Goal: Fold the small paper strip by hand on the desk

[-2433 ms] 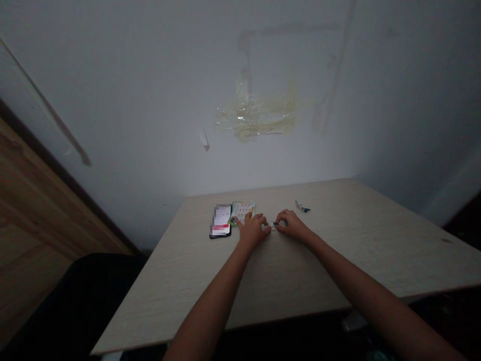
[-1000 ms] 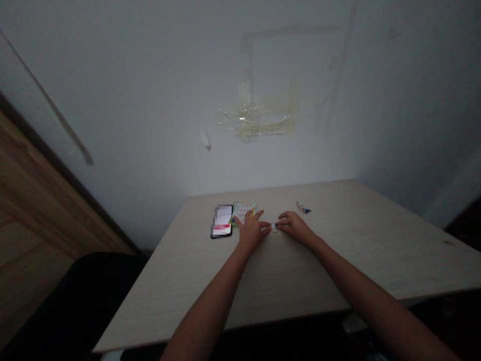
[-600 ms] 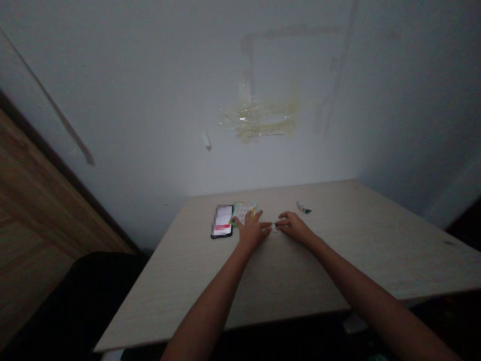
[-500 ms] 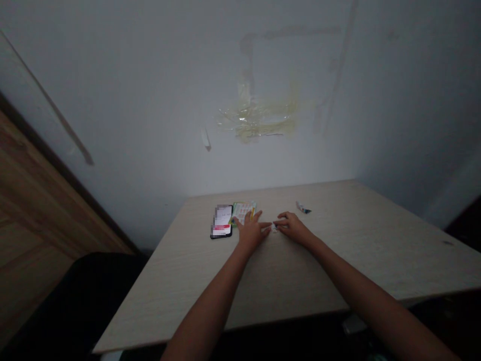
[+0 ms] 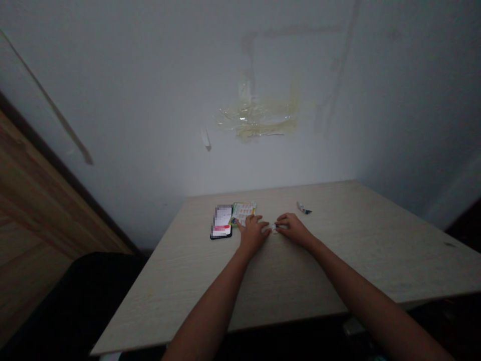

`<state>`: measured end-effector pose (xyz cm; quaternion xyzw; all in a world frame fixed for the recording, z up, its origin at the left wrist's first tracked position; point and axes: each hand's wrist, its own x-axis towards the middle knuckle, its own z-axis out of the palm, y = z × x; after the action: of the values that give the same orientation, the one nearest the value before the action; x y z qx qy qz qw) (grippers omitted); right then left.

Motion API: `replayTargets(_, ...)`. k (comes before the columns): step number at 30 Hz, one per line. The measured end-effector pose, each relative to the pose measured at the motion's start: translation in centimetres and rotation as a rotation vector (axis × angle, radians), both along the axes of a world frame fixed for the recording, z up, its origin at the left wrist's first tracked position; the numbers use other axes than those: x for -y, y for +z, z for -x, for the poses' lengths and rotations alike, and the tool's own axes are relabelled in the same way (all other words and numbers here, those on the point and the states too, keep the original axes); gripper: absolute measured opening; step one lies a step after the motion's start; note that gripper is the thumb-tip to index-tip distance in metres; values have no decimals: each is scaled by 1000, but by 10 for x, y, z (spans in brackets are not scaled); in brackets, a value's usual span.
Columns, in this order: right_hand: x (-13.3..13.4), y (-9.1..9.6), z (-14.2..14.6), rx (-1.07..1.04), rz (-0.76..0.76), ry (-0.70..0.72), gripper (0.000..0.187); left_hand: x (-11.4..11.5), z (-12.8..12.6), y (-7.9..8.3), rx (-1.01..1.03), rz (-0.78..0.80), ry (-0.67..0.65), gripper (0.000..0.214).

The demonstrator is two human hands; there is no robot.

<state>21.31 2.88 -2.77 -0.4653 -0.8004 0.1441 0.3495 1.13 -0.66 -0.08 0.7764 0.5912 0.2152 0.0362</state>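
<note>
My bare forearms (image 5: 212,311) stretched over the near edge of a pale wood-grain bench (image 5: 300,286), with a dark rounded shape (image 5: 90,296) off to the left. Toward the bench's middle, a small white piece (image 5: 274,228) lay between my fingertips. My left hand (image 5: 252,234) kept a narrow gap between thumb and forefinger at the piece's left side; my right hand (image 5: 295,228) was bent just as narrowly at its right. Whether either pinched it, I could not tell. Beyond my left fingers sat a printed packet (image 5: 243,208) beside a phone (image 5: 221,223), its screen lit; farther right lay a crumpled scrap (image 5: 303,208). Yellowed tape (image 5: 259,120) marked the wall (image 5: 150,100) behind.
</note>
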Motion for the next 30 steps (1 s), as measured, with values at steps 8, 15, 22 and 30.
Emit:
replayTargets(8, -2, 2, 3, -120, 47, -35, 22, 3, -1, 3, 42, 8, 7, 25)
replayTargets(15, 4, 12, 6, -284, 180, 2, 26, 2, -5, 3, 199, -36, 8, 15)
replayTargets(22, 8, 17, 8, -307, 96, 6, 18, 4, -9, 9, 296, -108, 37, 9)
replayTargets(30, 12, 20, 10, -304, 97, -21, 18, 3, -8, 9, 352, -104, 48, 11)
